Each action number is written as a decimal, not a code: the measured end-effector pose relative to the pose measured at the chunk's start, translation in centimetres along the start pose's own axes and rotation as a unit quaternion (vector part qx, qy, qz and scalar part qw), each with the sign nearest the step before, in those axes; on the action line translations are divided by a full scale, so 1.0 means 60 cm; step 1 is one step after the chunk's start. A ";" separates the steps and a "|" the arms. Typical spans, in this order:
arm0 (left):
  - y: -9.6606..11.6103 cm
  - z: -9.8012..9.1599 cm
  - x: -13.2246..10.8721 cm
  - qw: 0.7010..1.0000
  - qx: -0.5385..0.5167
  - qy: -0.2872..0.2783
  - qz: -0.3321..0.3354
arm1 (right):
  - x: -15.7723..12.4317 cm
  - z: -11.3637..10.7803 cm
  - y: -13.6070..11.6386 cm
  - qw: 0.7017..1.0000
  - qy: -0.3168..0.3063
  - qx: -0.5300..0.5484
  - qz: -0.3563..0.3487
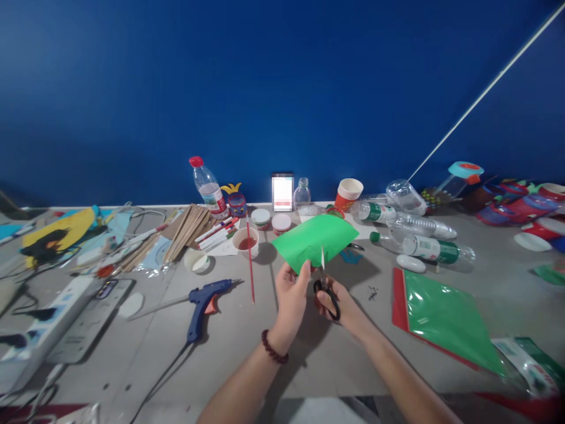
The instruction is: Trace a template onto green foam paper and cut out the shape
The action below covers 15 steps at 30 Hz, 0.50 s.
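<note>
A bright green sheet [315,235], curved and with faint outlines drawn near its lower edge, is held up above the table. My left hand [292,288] pinches its lower left edge, thumb on top. Black-handled scissors [326,294] sit in my right hand [342,303], fingers closed around the handles. A scissor blade shows in front of the sheet's lower edge; whether the blades are parted is hard to make out. Behind the sheet, a blue cut-out piece [352,257] lies on the table, partly hidden.
A blue glue gun [205,300] with its cable lies left of my hands. A red stick [251,259] leans across a cup of reddish liquid [246,241]. Plastic bottles [436,249] and green sheets in a packet [450,315] are at right. A power strip [48,324] lies far left.
</note>
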<state>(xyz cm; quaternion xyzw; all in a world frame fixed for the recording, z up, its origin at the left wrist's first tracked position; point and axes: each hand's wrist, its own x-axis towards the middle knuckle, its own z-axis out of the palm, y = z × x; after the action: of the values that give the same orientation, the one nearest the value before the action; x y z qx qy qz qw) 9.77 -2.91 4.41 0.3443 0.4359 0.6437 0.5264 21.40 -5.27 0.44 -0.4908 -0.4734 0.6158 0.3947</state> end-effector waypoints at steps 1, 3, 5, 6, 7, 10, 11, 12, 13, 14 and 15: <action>0.001 0.000 0.000 1.000 0.003 -0.001 0.003 | -0.001 0.001 -0.002 1.000 0.001 -0.002 0.003; 0.002 -0.002 0.001 1.000 0.010 -0.005 0.007 | -0.003 0.002 -0.005 1.000 0.001 -0.007 0.004; 0.002 -0.004 0.003 1.000 0.017 -0.008 0.009 | -0.003 0.003 -0.006 1.000 -0.003 -0.013 0.000; 0.001 -0.005 0.004 1.000 0.020 -0.008 0.009 | -0.002 0.003 -0.007 1.000 -0.005 -0.015 -0.002; 0.000 -0.006 0.005 1.000 0.024 -0.008 0.010 | -0.002 0.004 -0.007 1.000 -0.006 -0.017 -0.003; -0.004 -0.009 0.010 0.999 0.030 -0.009 0.009 | 0.001 0.004 -0.007 1.000 -0.011 -0.024 -0.001; -0.005 -0.010 0.012 0.999 0.030 -0.010 0.007 | 0.001 0.004 -0.007 1.000 -0.013 -0.027 0.000; -0.006 -0.011 0.014 0.999 0.029 -0.012 0.004 | 0.002 0.004 -0.007 0.999 -0.016 -0.031 0.001; -0.006 -0.012 0.015 1.000 0.028 -0.014 0.000 | 0.002 0.003 -0.007 0.999 -0.018 -0.034 0.002; -0.006 -0.013 0.017 0.999 0.029 -0.015 -0.002 | 0.002 0.003 -0.006 0.999 -0.020 -0.037 0.003; -0.005 -0.014 0.018 0.999 0.030 -0.018 -0.004 | 0.002 0.003 -0.005 0.999 -0.023 -0.038 0.005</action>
<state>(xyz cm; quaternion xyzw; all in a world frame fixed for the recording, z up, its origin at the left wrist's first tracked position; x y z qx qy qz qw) 8.91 -1.98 3.78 0.3697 0.4469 0.6221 0.5260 21.21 -5.14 0.71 -0.4934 -0.5027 0.6110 0.3613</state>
